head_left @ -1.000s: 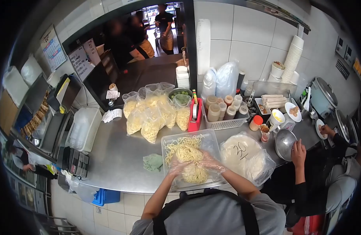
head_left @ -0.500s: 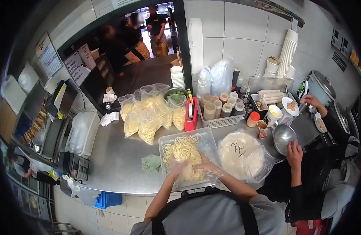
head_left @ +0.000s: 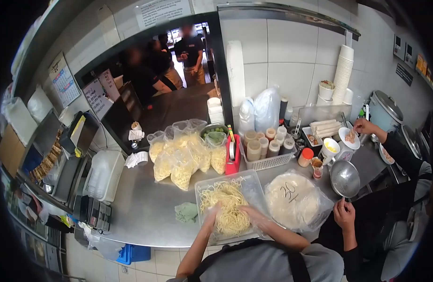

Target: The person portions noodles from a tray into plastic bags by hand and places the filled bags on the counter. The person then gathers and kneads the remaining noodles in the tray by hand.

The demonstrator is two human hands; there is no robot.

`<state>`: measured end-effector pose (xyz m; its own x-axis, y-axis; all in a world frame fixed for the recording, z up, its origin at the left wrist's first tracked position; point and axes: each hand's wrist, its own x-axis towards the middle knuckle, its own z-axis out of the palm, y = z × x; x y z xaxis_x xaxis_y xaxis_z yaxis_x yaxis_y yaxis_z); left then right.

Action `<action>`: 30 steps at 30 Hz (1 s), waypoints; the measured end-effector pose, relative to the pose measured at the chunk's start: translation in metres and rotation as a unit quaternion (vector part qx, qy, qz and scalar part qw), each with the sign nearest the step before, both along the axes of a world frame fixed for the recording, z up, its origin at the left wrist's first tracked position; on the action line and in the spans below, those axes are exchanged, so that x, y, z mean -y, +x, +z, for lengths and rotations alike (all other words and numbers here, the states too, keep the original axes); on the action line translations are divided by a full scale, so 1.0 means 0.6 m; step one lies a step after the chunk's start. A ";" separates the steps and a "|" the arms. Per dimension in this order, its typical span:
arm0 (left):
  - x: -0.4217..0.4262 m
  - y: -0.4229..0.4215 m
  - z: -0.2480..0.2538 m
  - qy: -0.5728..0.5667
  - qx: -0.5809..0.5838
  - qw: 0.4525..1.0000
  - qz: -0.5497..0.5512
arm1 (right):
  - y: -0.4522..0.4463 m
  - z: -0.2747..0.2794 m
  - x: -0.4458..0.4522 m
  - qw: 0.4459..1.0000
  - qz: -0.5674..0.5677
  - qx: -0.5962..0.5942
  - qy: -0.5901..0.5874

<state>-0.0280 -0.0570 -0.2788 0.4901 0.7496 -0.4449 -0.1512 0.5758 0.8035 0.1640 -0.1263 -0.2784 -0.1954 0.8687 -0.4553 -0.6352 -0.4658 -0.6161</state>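
Observation:
A clear plastic tub (head_left: pixel 259 185) on the steel counter holds a heap of loose yellow noodles (head_left: pixel 228 199). Both of my hands are inside it, in thin clear gloves. My left hand (head_left: pixel 210 217) grips the noodles from the left side, its fingertips partly hidden among the strands. On the opposite side my right hand (head_left: pixel 253 217) has its fingers curled into the heap. Right of the tub lies a clear bag of round, flat, pale sheets (head_left: pixel 291 199) marked "30". A crumpled green cloth (head_left: pixel 186 212) rests left of the tub.
Several bags of noodles (head_left: pixel 181 155) stand behind the tub, beside a red tape dispenser (head_left: pixel 233 157). A basket of bottles (head_left: pixel 268 162) is at the back. To the right, a co-worker's hands hold a metal bowl (head_left: pixel 344 178) by its handle and touch a white dish (head_left: pixel 348 136).
The view has shifted upward. My hands have moved apart around the noodles, which are more heaped between them. The co-worker's lower hand has moved from the bowl's rim to its handle.

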 end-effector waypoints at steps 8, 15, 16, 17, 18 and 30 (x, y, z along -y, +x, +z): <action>0.048 -0.018 0.017 -0.017 -0.043 0.997 -0.054 | -0.023 0.079 0.016 0.999 0.032 -0.011 0.018; 0.032 -0.032 -0.068 0.134 -0.048 0.990 -0.019 | -0.025 0.098 0.024 0.958 0.044 0.156 0.236; 0.025 -0.038 -0.063 0.162 -0.101 0.979 -0.073 | -0.020 0.099 0.026 0.958 0.059 0.169 0.226; 0.018 -0.037 -0.046 0.189 -0.153 0.962 -0.126 | -0.015 0.108 0.025 0.956 0.075 0.181 0.217; 0.016 -0.033 -0.028 0.170 -0.151 0.970 -0.091 | -0.010 0.123 0.023 0.953 0.088 0.195 0.215; -0.012 -0.035 0.059 -0.043 0.021 0.990 -0.131 | 0.051 0.156 -0.022 0.757 0.276 0.459 0.374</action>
<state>-0.0491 -0.0498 -0.2435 0.6823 0.5547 -0.4762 -0.0202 0.6654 0.7462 0.1947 -0.1128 -0.1847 -0.5216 0.8522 -0.0407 0.3856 0.1929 -0.9023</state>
